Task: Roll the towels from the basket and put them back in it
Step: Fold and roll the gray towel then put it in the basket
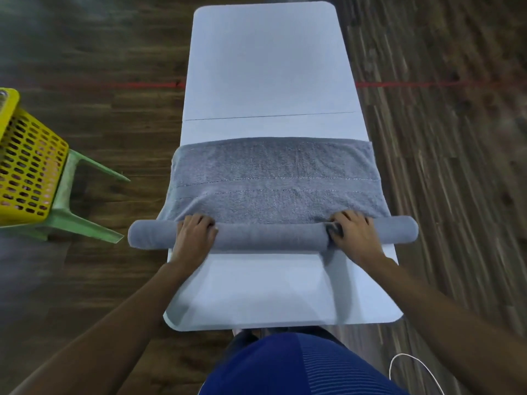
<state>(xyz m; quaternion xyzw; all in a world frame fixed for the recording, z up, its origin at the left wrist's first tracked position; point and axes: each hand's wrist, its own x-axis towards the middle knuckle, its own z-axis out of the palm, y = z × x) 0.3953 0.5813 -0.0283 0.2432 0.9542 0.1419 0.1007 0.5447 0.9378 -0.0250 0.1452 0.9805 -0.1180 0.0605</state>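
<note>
Here, a grey towel (pixel 273 178) lay across the white table (pixel 265 67), a little nearer to the person than the middle of the top. Its near part was wound into a long, firm roll that ran from left to right, and both ends of the roll stuck out past the edges of the table. The far part of the towel was flat on the top, with two thin stitched lines crossing it, and its left side hung a little over the edge. The left hand (pixel 195 233) sat on the roll not far from its left end; the fingers were bent over the top of the roll and gripped it, with the fingertips down where the roll met the flat cloth. The right hand (pixel 355 232) held the roll in the same way near its right end, fingers curled over it and thumb toward the middle. Both forearms reached forward over the bare near part of the table. The yellow basket (pixel 28 166), with many small holes in its wall, stood well apart to the left, on a green plastic stool (pixel 74 220) on the dark wooden floor (pixel 442 166). Through the holes something pale pink seemed to show, but that edge of the view was too blurred to say what it was. A red line (pixel 114 84) crossed the floor behind the table, and a white cable (pixel 413 369) lay at the person's right.
</note>
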